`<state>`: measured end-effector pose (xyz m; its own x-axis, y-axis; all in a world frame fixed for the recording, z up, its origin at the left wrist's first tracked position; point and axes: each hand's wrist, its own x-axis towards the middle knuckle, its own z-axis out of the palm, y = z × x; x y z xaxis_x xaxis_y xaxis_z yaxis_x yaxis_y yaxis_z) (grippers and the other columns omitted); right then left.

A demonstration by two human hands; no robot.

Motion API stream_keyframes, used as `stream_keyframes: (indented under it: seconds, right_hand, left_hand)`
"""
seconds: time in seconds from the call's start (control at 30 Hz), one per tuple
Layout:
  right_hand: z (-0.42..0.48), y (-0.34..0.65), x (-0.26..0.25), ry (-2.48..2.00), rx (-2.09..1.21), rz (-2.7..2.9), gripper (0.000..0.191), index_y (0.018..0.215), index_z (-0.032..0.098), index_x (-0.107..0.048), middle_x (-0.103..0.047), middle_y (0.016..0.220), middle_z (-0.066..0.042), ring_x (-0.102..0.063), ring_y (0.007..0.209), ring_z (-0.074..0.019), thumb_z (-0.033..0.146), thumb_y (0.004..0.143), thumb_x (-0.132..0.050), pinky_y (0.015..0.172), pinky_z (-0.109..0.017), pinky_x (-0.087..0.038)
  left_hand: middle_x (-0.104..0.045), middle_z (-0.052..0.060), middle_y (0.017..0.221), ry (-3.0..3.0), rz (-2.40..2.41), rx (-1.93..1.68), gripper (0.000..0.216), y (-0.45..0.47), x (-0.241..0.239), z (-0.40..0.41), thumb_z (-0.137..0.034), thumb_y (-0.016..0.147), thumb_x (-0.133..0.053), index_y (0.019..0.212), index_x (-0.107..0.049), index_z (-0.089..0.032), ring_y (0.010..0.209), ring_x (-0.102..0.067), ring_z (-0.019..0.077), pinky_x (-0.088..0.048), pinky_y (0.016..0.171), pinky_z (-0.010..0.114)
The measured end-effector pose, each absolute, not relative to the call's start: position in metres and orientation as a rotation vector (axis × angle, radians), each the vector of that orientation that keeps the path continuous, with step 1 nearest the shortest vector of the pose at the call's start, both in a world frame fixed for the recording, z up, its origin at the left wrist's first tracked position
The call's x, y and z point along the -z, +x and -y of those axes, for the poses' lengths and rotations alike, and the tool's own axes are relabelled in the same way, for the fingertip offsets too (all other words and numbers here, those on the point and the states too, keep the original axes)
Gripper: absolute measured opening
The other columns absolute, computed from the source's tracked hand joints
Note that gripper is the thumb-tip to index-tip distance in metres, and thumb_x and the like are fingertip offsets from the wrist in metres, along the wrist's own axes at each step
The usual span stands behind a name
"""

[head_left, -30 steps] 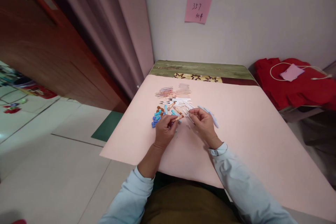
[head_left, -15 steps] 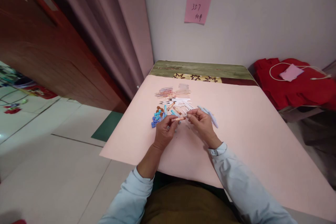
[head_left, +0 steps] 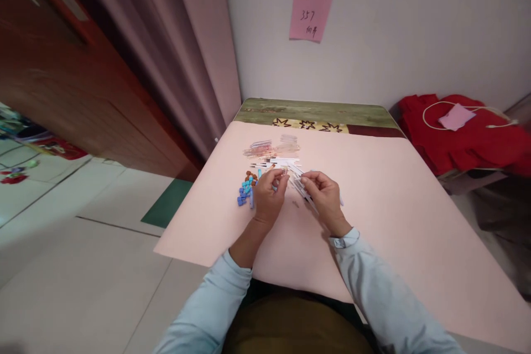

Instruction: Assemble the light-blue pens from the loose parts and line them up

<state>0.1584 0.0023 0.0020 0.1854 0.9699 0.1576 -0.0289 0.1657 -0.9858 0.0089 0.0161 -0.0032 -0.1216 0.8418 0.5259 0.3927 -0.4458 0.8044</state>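
My left hand is closed in a pinch, with a small pale end of the orange-brown pen barrel at its fingertips; most of the barrel is hidden. To its right, my right hand has thumb and forefinger pressed together, and what they hold is too small to name. White pen refills with dark tips lie in a loose heap between and beyond the hands. Beside my left hand is a pile of blue, turquoise and brown caps. Farther back, clear and pinkish slender pieces lie in a bunch.
A pale pink sheet covers most of the table, whose green wood-patterned edge shows at the back. A pink note is on the wall. Red cloth with a white cable lies at the right; a brown door stands left.
My left hand has turned and moved right and slightly up, so the pen barrel no longer shows along its length. The right hand has drawn slightly right, away from the barrel's end.
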Motion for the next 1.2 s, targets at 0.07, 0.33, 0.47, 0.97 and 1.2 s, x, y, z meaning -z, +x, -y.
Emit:
stream_keyframes:
  seconds: [0.07, 0.33, 0.47, 0.97, 1.2]
  right_hand:
    - [-0.003, 0.160, -0.003, -1.165, -0.922, 1.077, 0.028, 0.088, 0.017, -0.069, -0.063, 0.065, 0.001, -0.051, 0.056, -0.0113, 0.044, 0.079, -0.071, 0.053, -0.024, -0.042]
    - [0.000, 0.161, -0.004, -1.203, -0.796, 1.176, 0.024, 0.092, 0.018, -0.071, -0.070, 0.079, -0.003, -0.057, 0.064, -0.0142, 0.040, 0.084, -0.067, 0.058, -0.027, -0.046]
    - [0.001, 0.162, 0.001, -1.239, -0.663, 1.293, 0.020, 0.093, 0.019, -0.071, -0.071, 0.090, -0.006, -0.062, 0.075, -0.0169, 0.037, 0.087, -0.063, 0.067, -0.029, -0.049]
    - [0.006, 0.159, -0.005, -1.221, -0.366, 1.544, 0.017, 0.094, 0.022, -0.069, -0.066, 0.079, -0.003, -0.058, 0.068, -0.0156, 0.030, 0.094, -0.055, 0.069, -0.030, -0.047]
    - [0.006, 0.160, -0.004, -1.222, -0.339, 1.561, 0.018, 0.095, 0.023, -0.070, -0.066, 0.079, -0.003, -0.058, 0.068, -0.0164, 0.031, 0.094, -0.054, 0.068, -0.030, -0.047]
  left_hand:
    - [-0.068, 0.002, 0.076, 2.099, -1.434, -1.537, 0.013, 0.007, 0.008, -0.015, -0.032, 0.089, -0.063, 0.092, -0.067, -0.020, 0.074, -0.062, 0.0174, -0.045, 0.075, 0.033]
    - [-0.070, 0.004, 0.080, 2.503, -1.437, -1.406, 0.011, 0.004, 0.013, -0.009, -0.028, 0.092, -0.060, 0.096, -0.067, -0.021, 0.079, -0.061, 0.0208, -0.038, 0.077, 0.037]
    - [-0.070, 0.004, 0.080, 2.503, -1.427, -1.405, 0.010, 0.004, 0.011, -0.009, -0.028, 0.092, -0.059, 0.096, -0.066, -0.022, 0.079, -0.061, 0.0211, -0.039, 0.078, 0.037]
    - [-0.069, 0.007, 0.090, 2.298, -1.305, -1.478, 0.012, 0.005, 0.014, -0.005, -0.023, 0.091, -0.057, 0.101, -0.062, -0.020, 0.087, -0.064, 0.0196, -0.051, 0.078, 0.032]
    - [-0.067, 0.006, 0.089, 2.114, -1.238, -1.482, 0.014, 0.006, 0.013, -0.005, -0.018, 0.090, -0.053, 0.101, -0.062, -0.021, 0.076, -0.061, 0.0161, -0.051, 0.067, 0.028]
